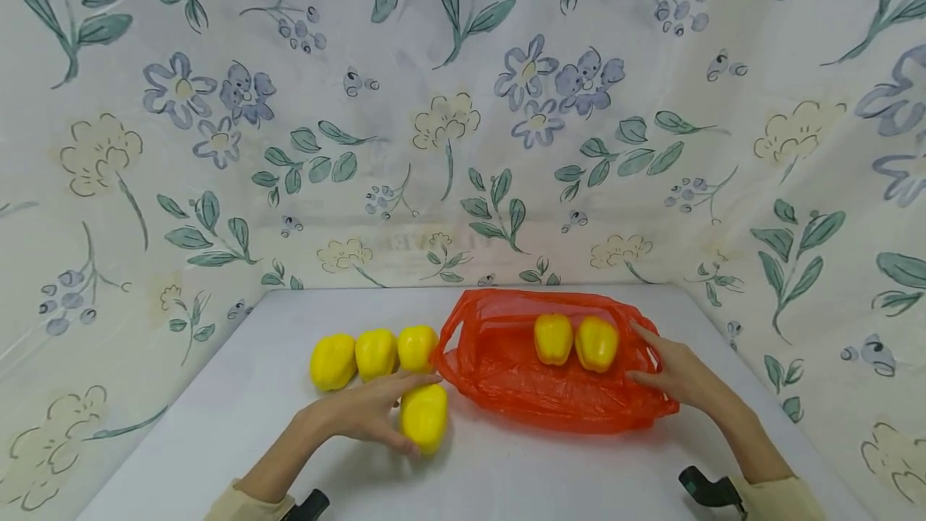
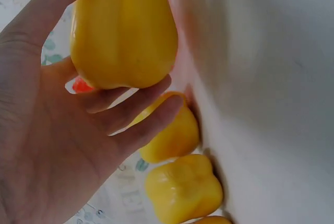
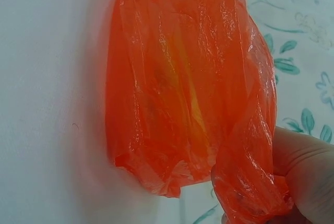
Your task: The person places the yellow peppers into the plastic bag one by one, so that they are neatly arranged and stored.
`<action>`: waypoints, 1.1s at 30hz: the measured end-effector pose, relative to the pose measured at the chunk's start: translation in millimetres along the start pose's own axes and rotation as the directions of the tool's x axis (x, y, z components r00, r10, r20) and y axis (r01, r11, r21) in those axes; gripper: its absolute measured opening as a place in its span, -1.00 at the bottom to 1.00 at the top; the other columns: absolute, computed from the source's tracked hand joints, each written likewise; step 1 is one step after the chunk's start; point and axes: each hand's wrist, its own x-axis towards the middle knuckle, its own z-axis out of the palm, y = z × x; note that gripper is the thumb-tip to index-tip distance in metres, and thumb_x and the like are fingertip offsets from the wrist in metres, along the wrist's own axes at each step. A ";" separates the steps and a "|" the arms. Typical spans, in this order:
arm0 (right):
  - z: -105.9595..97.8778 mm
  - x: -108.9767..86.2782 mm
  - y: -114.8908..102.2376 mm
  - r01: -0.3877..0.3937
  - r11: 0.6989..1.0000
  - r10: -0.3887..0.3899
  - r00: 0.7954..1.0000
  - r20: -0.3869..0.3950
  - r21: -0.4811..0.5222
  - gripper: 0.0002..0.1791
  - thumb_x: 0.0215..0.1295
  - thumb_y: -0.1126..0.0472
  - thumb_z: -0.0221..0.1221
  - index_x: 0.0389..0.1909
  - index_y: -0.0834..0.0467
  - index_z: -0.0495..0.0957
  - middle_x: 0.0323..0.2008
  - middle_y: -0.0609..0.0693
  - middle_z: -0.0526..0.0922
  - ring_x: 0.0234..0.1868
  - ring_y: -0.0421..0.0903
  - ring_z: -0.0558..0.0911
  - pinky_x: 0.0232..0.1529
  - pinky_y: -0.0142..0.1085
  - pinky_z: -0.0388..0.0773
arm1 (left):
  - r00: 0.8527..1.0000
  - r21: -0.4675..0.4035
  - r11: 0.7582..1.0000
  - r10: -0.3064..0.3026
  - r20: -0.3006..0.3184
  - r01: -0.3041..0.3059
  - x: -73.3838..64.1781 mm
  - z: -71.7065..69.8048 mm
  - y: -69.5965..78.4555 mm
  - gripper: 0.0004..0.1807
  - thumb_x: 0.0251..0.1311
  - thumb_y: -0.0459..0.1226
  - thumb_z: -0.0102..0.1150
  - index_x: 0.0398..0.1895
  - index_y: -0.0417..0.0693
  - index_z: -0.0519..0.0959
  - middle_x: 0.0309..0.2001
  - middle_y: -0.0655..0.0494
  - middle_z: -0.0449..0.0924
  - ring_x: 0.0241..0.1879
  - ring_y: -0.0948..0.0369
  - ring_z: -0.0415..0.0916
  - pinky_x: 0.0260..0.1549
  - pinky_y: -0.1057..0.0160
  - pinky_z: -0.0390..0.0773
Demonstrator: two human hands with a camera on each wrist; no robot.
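A yellow bell pepper (image 1: 424,422) is gripped between the thumb and fingers of my left hand (image 1: 362,410), left of the bag. In the left wrist view the fingers reach behind and under this pepper (image 2: 124,31). My right hand (image 1: 680,374) pinches the right edge of a red plastic bag (image 1: 521,396), whose mouth is spread wide. The right wrist view has the thumb (image 3: 308,169) pressed on crumpled bag film. Two yellow bell peppers, one (image 1: 553,339) beside the other (image 1: 596,344), lie inside the bag.
Three more yellow bell peppers stand in a row behind my left hand: a left one (image 1: 333,362), a middle one (image 1: 376,354) and a right one (image 1: 417,346) near the bag's handle loop. Floral cloth (image 1: 448,256) hangs around the white table (image 1: 535,473).
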 end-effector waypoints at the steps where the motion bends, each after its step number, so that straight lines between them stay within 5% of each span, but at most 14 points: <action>1: 0.0 0.0 -0.2 0.003 1.000 -0.003 1.000 -0.003 -0.003 -0.05 0.17 0.10 0.36 0.47 0.32 0.10 0.28 0.43 0.38 0.14 0.34 0.49 -0.15 -0.06 0.71 | 1.000 0.007 1.000 0.012 -0.001 -0.012 -0.4 -0.4 2.7 -0.03 -0.09 0.23 0.41 0.44 0.58 0.15 0.45 0.33 0.25 0.39 0.07 0.26 0.28 -0.28 0.34; 14: 3.5 -1.1 2.2 0.013 1.000 -0.013 1.000 -0.015 0.000 -0.06 0.16 0.10 0.36 0.47 0.31 0.11 0.29 0.43 0.37 0.17 0.37 0.48 -0.14 -0.07 0.71 | 0.990 0.029 0.990 0.138 0.003 -0.138 2.2 -1.5 36.1 -0.05 -0.06 0.25 0.36 0.45 0.56 0.15 0.39 0.47 0.28 0.36 0.20 0.28 0.25 -0.18 0.42; 20: 2.5 -1.2 1.7 0.015 1.000 -0.015 1.000 -0.010 -0.023 -0.05 0.16 0.09 0.37 0.46 0.32 0.12 0.28 0.43 0.39 0.16 0.36 0.49 -0.13 -0.06 0.71 | 0.987 -0.001 0.987 0.163 0.001 -0.163 15.4 -4.2 46.3 -0.04 -0.08 0.23 0.38 0.42 0.70 0.08 0.41 0.42 0.26 0.30 0.22 0.32 0.22 -0.08 0.49; 26: 1.3 -1.4 0.8 0.021 1.000 -0.021 1.000 -0.007 -0.017 -0.05 0.16 0.08 0.37 0.47 0.32 0.10 0.28 0.43 0.39 0.14 0.35 0.50 -0.15 -0.08 0.71 | 0.980 -0.006 0.980 0.199 0.000 -0.199 32.9 -8.3 57.5 -0.03 -0.09 0.20 0.40 0.43 0.62 0.11 0.35 0.42 0.32 0.20 0.30 0.36 0.14 0.03 0.56; 33: 1.1 0.7 1.4 0.014 1.000 -0.013 1.000 -0.018 0.012 -0.05 0.16 0.11 0.36 0.47 0.31 0.09 0.29 0.43 0.37 0.17 0.38 0.48 -0.17 -0.08 0.72 | 0.953 -0.009 0.956 0.293 -0.071 -0.295 50.9 -19.6 71.7 0.00 -0.10 0.16 0.45 0.44 0.59 0.10 0.36 0.47 0.29 0.27 0.31 0.31 0.23 0.09 0.49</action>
